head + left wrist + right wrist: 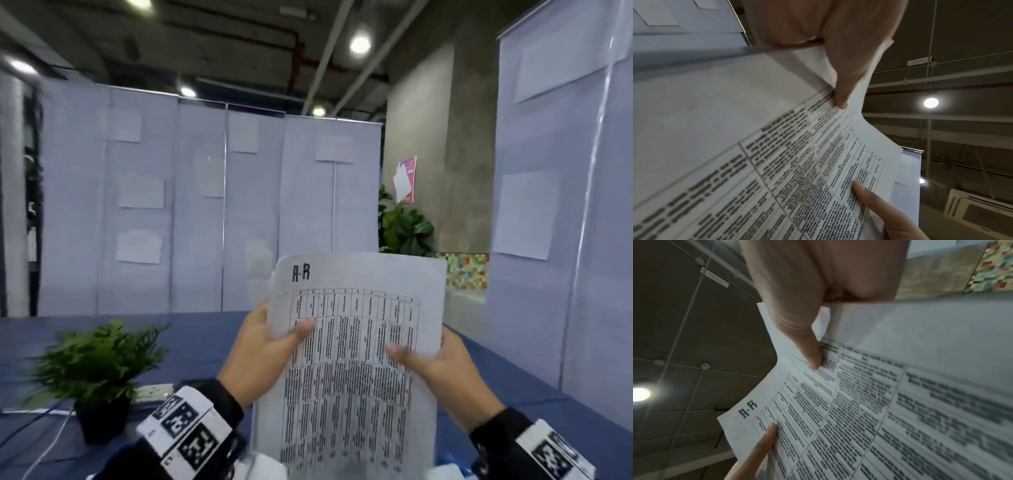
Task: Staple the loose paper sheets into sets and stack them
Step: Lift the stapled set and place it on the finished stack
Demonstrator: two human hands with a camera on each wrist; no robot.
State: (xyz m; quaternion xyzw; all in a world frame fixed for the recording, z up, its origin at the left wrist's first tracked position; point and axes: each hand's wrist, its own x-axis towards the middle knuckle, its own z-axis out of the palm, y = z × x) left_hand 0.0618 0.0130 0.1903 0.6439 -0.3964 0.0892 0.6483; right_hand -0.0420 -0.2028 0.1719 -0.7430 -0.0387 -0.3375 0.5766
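I hold a set of paper sheets [352, 342] upright in front of me, above the table. The top sheet carries a printed table and the heading "A-R" at its top left. My left hand [274, 339] grips the left edge, thumb pressed on the front and fingers behind. My right hand [424, 359] grips the right edge the same way. In the left wrist view the sheets [777, 162] fan slightly at the edge under my left hand's thumb [844, 91]. In the right wrist view my right hand's thumb [809, 353] presses the printed sheets [879, 402]. No stapler shows.
A blue-covered table [198, 342] stretches ahead. A small potted fern [99, 370] stands at the left with a white cable and a power strip [152, 391] beside it. White partition panels [205, 205] with sheets pinned on them stand behind and at the right.
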